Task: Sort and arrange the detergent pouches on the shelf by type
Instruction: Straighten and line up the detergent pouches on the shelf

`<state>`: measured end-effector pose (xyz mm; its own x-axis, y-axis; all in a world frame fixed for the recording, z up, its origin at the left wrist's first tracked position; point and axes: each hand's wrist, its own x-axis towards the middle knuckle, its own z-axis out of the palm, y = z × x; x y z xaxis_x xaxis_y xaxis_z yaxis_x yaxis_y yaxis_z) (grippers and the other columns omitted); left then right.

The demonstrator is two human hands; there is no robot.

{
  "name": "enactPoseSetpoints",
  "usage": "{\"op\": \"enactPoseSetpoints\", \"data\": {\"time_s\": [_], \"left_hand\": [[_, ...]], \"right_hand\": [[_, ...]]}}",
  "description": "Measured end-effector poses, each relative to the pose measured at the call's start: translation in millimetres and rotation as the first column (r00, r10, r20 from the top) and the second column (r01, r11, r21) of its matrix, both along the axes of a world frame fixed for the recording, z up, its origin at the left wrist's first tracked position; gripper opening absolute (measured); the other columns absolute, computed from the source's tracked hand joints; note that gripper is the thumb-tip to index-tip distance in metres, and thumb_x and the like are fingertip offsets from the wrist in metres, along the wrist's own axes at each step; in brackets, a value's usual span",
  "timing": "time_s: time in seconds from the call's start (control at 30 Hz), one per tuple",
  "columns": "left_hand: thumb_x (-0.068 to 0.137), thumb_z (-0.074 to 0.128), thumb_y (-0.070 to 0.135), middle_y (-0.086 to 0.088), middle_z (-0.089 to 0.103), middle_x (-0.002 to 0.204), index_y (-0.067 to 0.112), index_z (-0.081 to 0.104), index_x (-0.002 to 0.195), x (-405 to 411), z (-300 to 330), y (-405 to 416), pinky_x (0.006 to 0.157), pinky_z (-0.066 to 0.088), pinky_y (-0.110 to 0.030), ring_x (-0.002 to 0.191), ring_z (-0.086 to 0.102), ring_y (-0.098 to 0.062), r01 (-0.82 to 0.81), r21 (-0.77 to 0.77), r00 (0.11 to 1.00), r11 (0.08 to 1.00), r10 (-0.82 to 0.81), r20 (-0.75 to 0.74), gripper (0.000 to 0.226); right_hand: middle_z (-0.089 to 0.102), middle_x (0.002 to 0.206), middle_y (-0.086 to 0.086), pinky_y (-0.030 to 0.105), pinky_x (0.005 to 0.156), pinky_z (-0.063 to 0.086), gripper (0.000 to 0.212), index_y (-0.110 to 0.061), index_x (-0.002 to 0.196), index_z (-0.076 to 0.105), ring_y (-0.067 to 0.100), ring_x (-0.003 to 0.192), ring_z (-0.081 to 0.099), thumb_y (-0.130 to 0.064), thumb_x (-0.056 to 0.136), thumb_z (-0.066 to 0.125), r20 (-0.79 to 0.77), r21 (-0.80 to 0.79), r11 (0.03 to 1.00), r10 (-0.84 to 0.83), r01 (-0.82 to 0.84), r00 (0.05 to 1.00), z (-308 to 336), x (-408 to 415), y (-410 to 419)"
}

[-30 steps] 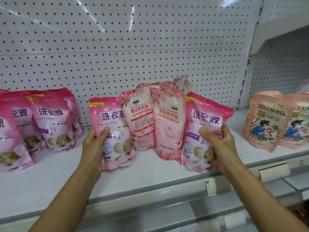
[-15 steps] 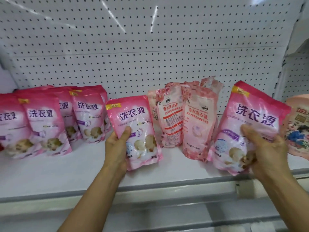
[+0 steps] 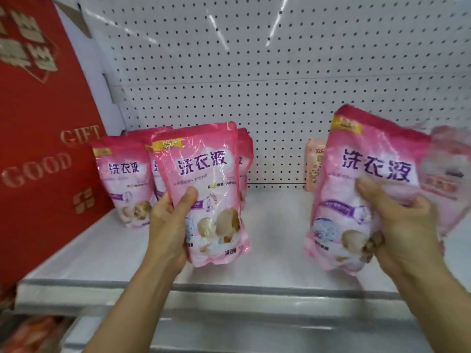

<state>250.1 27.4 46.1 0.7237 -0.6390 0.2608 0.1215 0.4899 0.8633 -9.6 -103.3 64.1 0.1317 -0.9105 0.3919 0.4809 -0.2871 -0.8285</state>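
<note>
Shelf restock, mid-carry: both hands w/ matching pink detergent pouches, now lifted off the shelf (image 3: 275, 220) and swung left toward the like group. Left hand (image 3: 168, 233) grips the left pouch (image 3: 204, 189), thumb across its front, just in front of the standing pink group (image 3: 122, 179) by the red gift box (image 3: 38, 138). Right hand (image 3: 402, 225) clutches the right pouch (image 3: 362, 189), tilted, above bare shelf. A sec ago both stood flanking the floral pouches (image 3: 448, 174), now blurred at right, w/ a peach pouch (image 3: 314, 166) behind. Judgement: same-type pouches nearly regrouped; setting down remains.
</note>
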Motion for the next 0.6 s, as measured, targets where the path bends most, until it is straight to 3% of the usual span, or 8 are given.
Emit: {"op": "enactPoseSetpoints", "data": {"time_s": [0.17, 0.3, 0.47, 0.6], "left_hand": [[0.092, 0.061, 0.012, -0.005, 0.078, 0.093, 0.016, 0.066, 0.109, 72, -3, 42, 0.06, 0.061, -0.032, 0.078, 0.076, -0.02, -0.127, 0.008, 0.991, 0.992, 0.127, 0.038, 0.018], [0.094, 0.06, 0.012, -0.002, 0.078, 0.093, 0.02, 0.065, 0.104, 119, -5, 53, 0.059, 0.061, -0.031, 0.078, 0.076, -0.018, -0.165, -0.003, 0.984, 0.986, 0.165, 0.071, 0.014], [0.091, 0.061, 0.013, -0.005, 0.077, 0.1, 0.022, 0.066, 0.106, 166, -8, 48, 0.073, 0.062, -0.042, 0.086, 0.075, -0.022, -0.096, 0.012, 0.992, 0.995, 0.094, 0.083, 0.017], [0.085, 0.064, 0.015, -0.009, 0.076, 0.106, 0.018, 0.068, 0.109, 186, -27, 52, 0.073, 0.062, -0.037, 0.09, 0.075, -0.024, -0.029, 0.119, 0.985, 0.992, 0.008, 0.171, 0.024]], "right_hand": [[0.074, 0.066, -0.003, 0.025, 0.052, 0.056, 0.006, -0.011, 0.079, 0.071, 0.011, 0.06, 0.071, -0.008, 0.079, 0.076, -0.013, 0.063, 0.997, 0.044, -0.043, 0.999, -12, 121, 12], [0.075, 0.069, -0.003, 0.028, 0.06, 0.059, 0.006, -0.014, 0.078, 0.074, 0.013, 0.067, 0.073, -0.011, 0.078, 0.079, -0.07, -0.017, 1.0, -0.008, 0.006, 0.997, -13, 188, 15], [0.074, 0.072, -0.002, 0.024, 0.057, 0.056, 0.007, -0.013, 0.079, 0.072, 0.008, 0.063, 0.071, -0.011, 0.078, 0.079, -0.169, -0.027, 0.999, -0.022, 0.018, 0.985, -29, 224, 13], [0.075, 0.077, -0.003, 0.02, 0.054, 0.055, 0.014, -0.018, 0.085, 0.071, 0.006, 0.063, 0.072, -0.011, 0.076, 0.08, -0.225, 0.03, 1.0, -0.001, 0.008, 0.974, -36, 222, 7]]}}
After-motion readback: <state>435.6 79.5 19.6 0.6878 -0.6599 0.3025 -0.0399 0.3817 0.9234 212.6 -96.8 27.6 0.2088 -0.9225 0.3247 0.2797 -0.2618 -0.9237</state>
